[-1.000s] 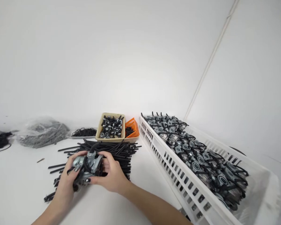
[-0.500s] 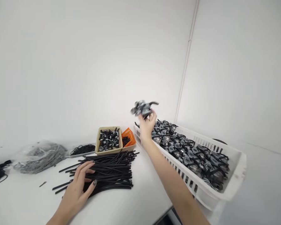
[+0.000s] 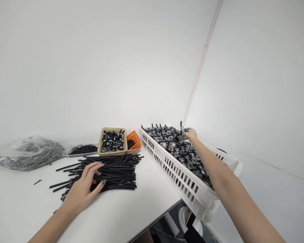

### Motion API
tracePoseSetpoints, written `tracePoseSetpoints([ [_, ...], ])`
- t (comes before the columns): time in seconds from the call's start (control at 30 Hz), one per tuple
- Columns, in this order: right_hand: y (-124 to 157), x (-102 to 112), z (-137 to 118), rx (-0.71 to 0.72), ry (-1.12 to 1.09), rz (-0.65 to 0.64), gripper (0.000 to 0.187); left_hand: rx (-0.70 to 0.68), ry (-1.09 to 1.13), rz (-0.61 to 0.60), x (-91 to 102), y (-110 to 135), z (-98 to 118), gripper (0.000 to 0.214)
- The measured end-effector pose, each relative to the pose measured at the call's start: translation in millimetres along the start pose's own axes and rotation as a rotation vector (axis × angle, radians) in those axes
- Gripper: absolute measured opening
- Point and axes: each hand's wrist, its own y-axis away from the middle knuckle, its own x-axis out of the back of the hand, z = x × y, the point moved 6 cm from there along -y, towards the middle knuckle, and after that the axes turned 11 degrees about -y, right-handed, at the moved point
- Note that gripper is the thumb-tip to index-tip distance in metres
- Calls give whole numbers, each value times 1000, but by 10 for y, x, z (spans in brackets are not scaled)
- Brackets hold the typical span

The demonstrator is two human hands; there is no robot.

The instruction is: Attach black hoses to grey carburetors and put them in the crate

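Note:
My right hand (image 3: pixel 191 135) is closed around a grey and black part (image 3: pixel 184 130) with a curved black arm and a round ring face. It is over the far right side of a white slatted basket (image 3: pixel 167 165), at the top of many similar grey parts (image 3: pixel 181 152). Across a pile of thin black tubes (image 3: pixel 119 172) on the table lies my left hand (image 3: pixel 84 187), palm down, its fingers apart and holding nothing.
Behind the tubes stand a cream basket (image 3: pixel 99 150) of small black and silver pieces, an orange basket (image 3: pixel 135 137) and a tray of black cords (image 3: pixel 82 149). A clear plastic bag (image 3: pixel 35 153) lies at left. The table's edge (image 3: pixel 154 221) runs below the white basket.
My right hand has carried the grey and black part rightward and down to the white basket. My left hand stays on the tubes. The view has shifted slightly.

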Motion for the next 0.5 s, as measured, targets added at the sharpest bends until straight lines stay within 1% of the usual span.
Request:
tracePoseSetpoints([
  [0.03,3,-31,128,-17,14,-51,64,-2,4,-4,-6,0,10,45],
  [0.1,-3,-152,295,-21,6,-173,64,4,3,-6,-4,-2,14,44],
  [0.17,-17,-299,369,2,-14,-278,58,17,-5,-4,8,-3,8,43],
  [0.23,-40,-417,408,13,-32,-344,55,24,-16,-10,11,-5,5,42],
  [0.3,-73,-483,451,4,-35,-370,56,25,-23,-16,6,-5,7,42],
  [0.37,-115,-513,501,-14,-30,-366,60,23,-24,-15,-4,-4,11,41],
  [0.5,-197,-565,590,-39,-21,-298,64,27,-18,-15,-24,2,15,40],
])
